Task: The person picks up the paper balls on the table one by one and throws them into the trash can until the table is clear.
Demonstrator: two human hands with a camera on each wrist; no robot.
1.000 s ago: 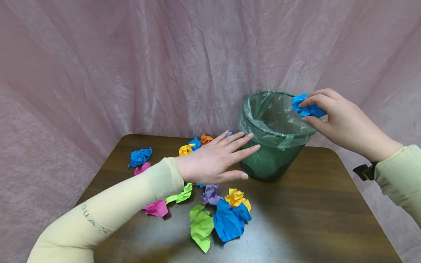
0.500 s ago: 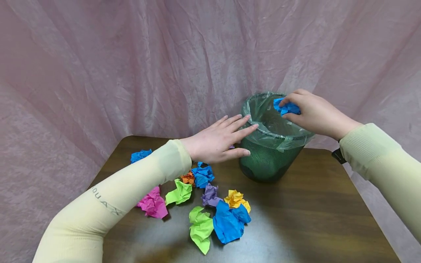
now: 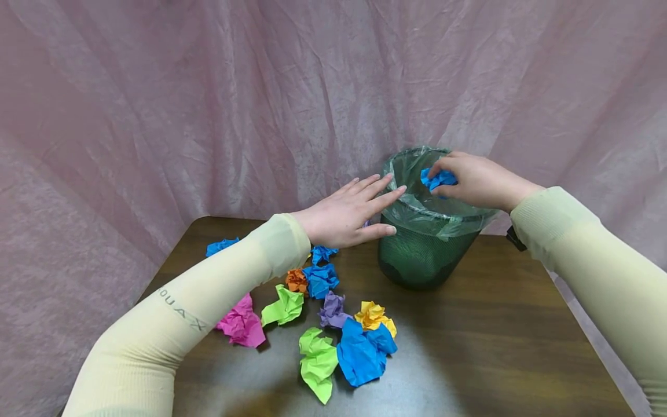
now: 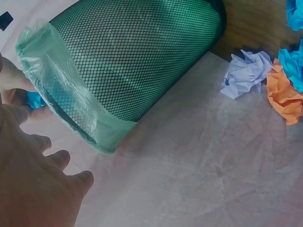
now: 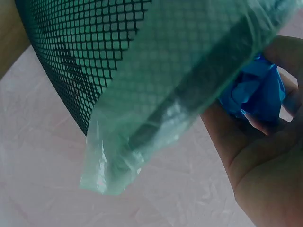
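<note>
A green mesh wastebasket [image 3: 424, 255], lined with a clear greenish bag [image 3: 448, 223], stands at the back of the table. Over its mouth my right hand [image 3: 476, 178] pinches a crumpled blue paper ball [image 3: 440, 180] between thumb and fingers. The right wrist view also has this blue paper ball [image 5: 258, 90] in the fingers, behind the bag's folded edge. My left hand [image 3: 346, 214] is spread flat with straight fingers, beside the basket's left rim. In the left wrist view the left hand [image 4: 38, 175] holds nothing; whether its fingertips touch the rim I cannot tell.
Crumpled papers lie left and front of the basket: a large blue one [image 3: 363, 353], light green ones [image 3: 318, 362], a yellow one [image 3: 375, 317], a purple one [image 3: 333, 310], an orange one [image 3: 297, 281] and a pink one [image 3: 244, 323]. A pink curtain [image 3: 260, 104] hangs behind the table [image 3: 495, 336].
My right hand has moved left and slightly down with the blue paper ball, from the basket's right rim to over its mouth. My left hand has risen toward the rim, uncovering papers beneath.
</note>
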